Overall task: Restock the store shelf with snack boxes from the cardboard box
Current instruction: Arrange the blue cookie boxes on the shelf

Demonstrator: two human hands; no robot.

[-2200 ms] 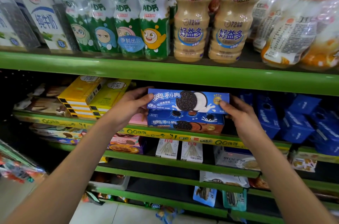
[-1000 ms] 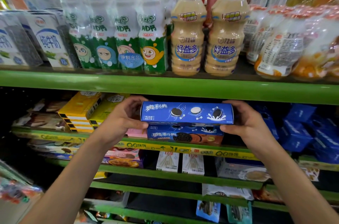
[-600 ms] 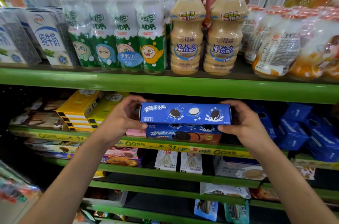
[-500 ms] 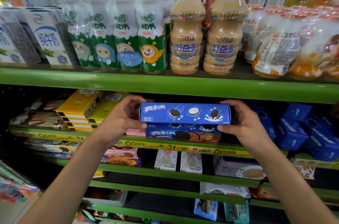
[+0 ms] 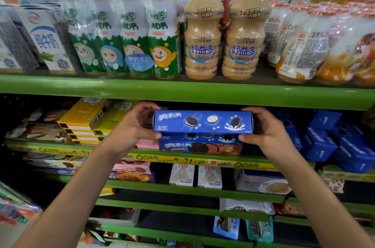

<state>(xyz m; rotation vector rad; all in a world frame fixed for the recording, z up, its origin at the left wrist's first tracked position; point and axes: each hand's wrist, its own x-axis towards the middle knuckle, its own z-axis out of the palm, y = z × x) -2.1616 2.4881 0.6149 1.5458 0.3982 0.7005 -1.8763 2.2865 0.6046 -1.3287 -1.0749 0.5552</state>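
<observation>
Green store shelf (image 5: 182,93), several tiers. Upper tier: drink bottles (image 5: 203,34), milk cartons (image 5: 46,38). Middle tier: yellow boxes (image 5: 85,120) left, blue packs (image 5: 324,142) right. Blue cookie box (image 5: 203,121) held level at middle tier, directly above second cookie box (image 5: 200,144). Left hand (image 5: 132,128) grips left end, right hand (image 5: 267,132) grips right end.

1. One view only, worn on the person's head; no second view to share the scene with.
2. It faces straight into a green shelf (image 5: 182,93) unit, tilted a little downward, close enough that both forearms reach in from the bottom corners.
3. The wide angle bows the shelf edges; the drink bottles (image 5: 204,30) on the top tier lean outward near the frame sides.
4. Centre of frame sits on the second tier, where the left hand (image 5: 133,128) and right hand (image 5: 267,132) meet at a blue snack box (image 5: 203,122).
5. Lower tiers recede toward the bottom edge.
</observation>
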